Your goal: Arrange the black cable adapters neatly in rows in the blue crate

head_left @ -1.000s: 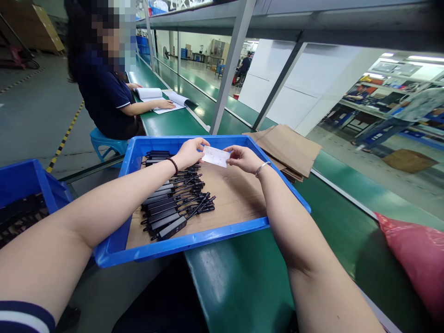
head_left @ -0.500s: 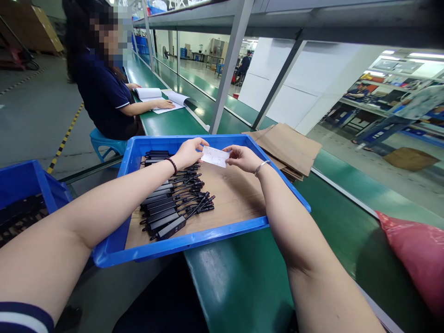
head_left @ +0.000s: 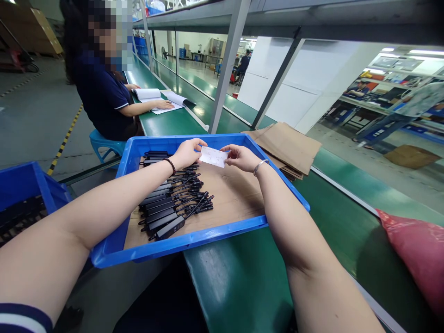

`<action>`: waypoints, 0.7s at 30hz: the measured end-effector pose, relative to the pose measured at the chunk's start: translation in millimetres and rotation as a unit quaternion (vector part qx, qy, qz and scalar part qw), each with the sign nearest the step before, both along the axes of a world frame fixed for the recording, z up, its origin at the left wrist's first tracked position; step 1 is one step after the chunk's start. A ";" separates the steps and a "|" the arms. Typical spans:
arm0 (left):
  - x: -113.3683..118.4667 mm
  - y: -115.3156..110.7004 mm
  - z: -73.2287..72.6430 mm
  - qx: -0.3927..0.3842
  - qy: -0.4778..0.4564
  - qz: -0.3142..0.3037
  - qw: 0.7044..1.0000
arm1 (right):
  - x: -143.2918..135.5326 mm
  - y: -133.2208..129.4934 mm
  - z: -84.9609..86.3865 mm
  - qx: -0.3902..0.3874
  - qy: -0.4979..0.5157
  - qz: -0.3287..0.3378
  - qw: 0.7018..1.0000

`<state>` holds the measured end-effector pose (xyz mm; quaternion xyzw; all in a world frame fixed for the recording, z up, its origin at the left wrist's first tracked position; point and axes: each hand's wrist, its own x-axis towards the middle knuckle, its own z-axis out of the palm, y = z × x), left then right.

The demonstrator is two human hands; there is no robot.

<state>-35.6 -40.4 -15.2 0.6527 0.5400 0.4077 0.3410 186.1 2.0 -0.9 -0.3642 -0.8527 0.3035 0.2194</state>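
A small white paper slip (head_left: 212, 157) with faint writing is stretched between my two hands, above a blue plastic tray (head_left: 194, 240). My left hand (head_left: 188, 152) pinches its left end, and my right hand (head_left: 240, 158) pinches the right end. Below and to the left, several black power adapters (head_left: 161, 215) with short cables lie side by side in the tray, their plugs pointing right. Brown cardboard (head_left: 236, 194) lines the tray's bottom. My left forearm covers part of the adapter row.
Flattened brown cardboard (head_left: 291, 145) lies right of the tray on the green bench (head_left: 239, 268). A red plastic bag (head_left: 416, 259) sits at far right. Another blue bin (head_left: 24, 185) with black parts stands at left. A co-worker (head_left: 100, 97) sits beyond, hands on open papers (head_left: 149, 95).
Both hands still hold the paper slip over the tray, with its tilt barely altered. The whole view has shifted very slightly; the adapters lie as before.
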 end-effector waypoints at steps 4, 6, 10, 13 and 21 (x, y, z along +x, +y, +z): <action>0.2 -0.9 0.4 0.000 -0.001 0.000 1.000 | -0.3 0.1 -0.1 0.000 -0.002 0.002 1.000; 0.3 -0.9 0.1 -0.002 -0.003 0.000 1.000 | -0.2 -0.3 0.2 0.002 -0.003 0.001 1.000; 0.4 0.0 -0.6 -0.004 -0.002 0.001 1.000 | 0.3 -0.7 0.6 0.003 -0.007 -0.001 1.000; 0.1 0.9 -0.8 -0.001 0.000 0.000 1.000 | 0.5 -0.1 -0.1 0.001 -0.008 0.002 1.000; -0.1 0.6 -0.1 0.001 -0.003 0.004 1.000 | 1.4 1.5 -0.9 0.015 -0.021 0.003 1.000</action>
